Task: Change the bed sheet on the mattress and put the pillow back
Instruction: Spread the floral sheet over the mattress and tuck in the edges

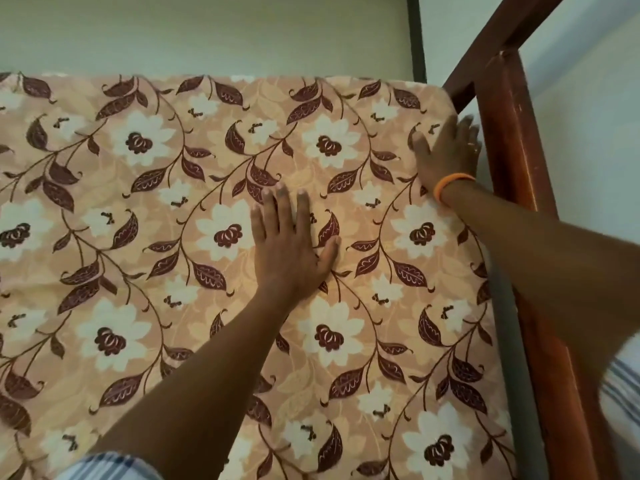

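Striped sleeves [114, 467] nearest; left hand [291, 251] is pressing flat, fingers spread, mid bed sheet [145, 258]. Right hand [450, 150] is lying flat at the corner beside the bed frame [512, 140]. Risk: untucked corner pulling loose, wrinkling. Pillow not visible.

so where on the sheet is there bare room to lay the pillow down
The floral sheet lies bare from the left hand out to the left edge of view, and along the wall side. It is crowded at the far right corner, where the right hand presses the sheet beside the wooden frame.
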`<state>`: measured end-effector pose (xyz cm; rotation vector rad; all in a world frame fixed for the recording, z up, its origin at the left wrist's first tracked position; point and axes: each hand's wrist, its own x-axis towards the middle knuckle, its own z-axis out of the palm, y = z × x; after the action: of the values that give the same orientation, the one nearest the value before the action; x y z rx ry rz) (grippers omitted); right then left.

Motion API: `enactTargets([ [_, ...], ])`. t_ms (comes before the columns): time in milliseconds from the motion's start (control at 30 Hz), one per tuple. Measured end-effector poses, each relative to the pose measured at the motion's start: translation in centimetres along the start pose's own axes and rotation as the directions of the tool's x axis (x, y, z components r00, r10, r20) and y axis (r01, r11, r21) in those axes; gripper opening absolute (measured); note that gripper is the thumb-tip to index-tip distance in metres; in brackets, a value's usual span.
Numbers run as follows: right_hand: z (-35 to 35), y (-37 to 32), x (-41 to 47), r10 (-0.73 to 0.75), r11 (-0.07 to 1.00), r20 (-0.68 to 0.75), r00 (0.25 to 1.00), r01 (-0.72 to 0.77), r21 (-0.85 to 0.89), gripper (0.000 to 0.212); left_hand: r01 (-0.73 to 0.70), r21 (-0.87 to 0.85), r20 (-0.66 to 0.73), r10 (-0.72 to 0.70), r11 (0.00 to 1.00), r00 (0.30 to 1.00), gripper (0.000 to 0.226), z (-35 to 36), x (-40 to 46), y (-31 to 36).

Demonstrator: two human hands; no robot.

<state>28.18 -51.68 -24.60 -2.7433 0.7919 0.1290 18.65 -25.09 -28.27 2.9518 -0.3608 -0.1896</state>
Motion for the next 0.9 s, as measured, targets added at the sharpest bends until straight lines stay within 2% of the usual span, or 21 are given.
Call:
enactTargets([
  [100,1.5,-3.3,-6.5,-0.152,0.980,-0.040,0.988,0.156,0.126,0.071,0.004,-0.004,0.009,-0.004,1.000,1.000,0.086,-0.2,-0.1,0.0],
  [200,3.2,-5.3,-16.0,-0.414,0.899,0.131,0.901,0.382,0.213,0.063,-0.001,-0.065,0.004,0.001,0.998,1.000,0.077,-0.3,-0.5,-0.1],
  [267,4.1,-4.6,-21.7,-0.497,0.861,0.182,0.848,0.455,0.227,0.056,-0.023,-0.107,-0.006,0.022,0.994,1.000,0.072,0.0,-2.3,-0.5],
  [300,4.8,-3.4,-23.8,-0.504,0.862,0.160,0.849,0.480,0.164,0.057,-0.032,-0.121,-0.003,0.032,0.992,0.999,0.070,0.3,-3.8,-0.6],
  [400,6.3,1.7,-27.6,-0.411,0.891,0.175,0.894,0.435,-0.130,0.066,-0.051,-0.112,0.051,0.057,0.992,0.997,0.068,1.0,-10.2,-0.5],
  [500,5.6,7.3,-31.0,-0.293,0.923,0.163,0.942,0.323,-0.208,0.073,-0.090,-0.091,0.111,0.099,0.992,0.989,0.075,1.5,-16.7,0.9],
  [567,4.9,10.6,-33.1,-0.227,0.944,0.143,0.963,0.254,-0.211,0.075,-0.092,-0.106,0.140,0.107,0.990,0.984,0.081,1.9,-20.0,2.2],
  [667,3.9,15.0,-35.0,-0.025,0.984,0.125,0.992,0.046,-0.172,0.076,-0.084,-0.104,0.163,0.101,0.991,0.981,0.087,2.3,-23.0,4.7],
  [800,3.2,16.9,-37.6,0.288,0.956,0.084,0.954,-0.291,0.033,0.076,-0.154,-0.119,0.202,0.175,0.981,0.964,0.085,2.4,-24.9,7.1],
  [833,2.8,16.7,-37.9,0.304,0.950,0.080,0.949,-0.308,0.045,0.076,-0.173,-0.127,0.216,0.197,0.977,0.956,0.083,2.4,-25.4,7.4],
  [900,2.1,15.2,-39.1,0.190,0.980,0.040,0.981,-0.192,0.044,0.074,-0.225,-0.163,0.231,0.259,0.961,0.938,0.077,2.2,-26.6,7.7],
])
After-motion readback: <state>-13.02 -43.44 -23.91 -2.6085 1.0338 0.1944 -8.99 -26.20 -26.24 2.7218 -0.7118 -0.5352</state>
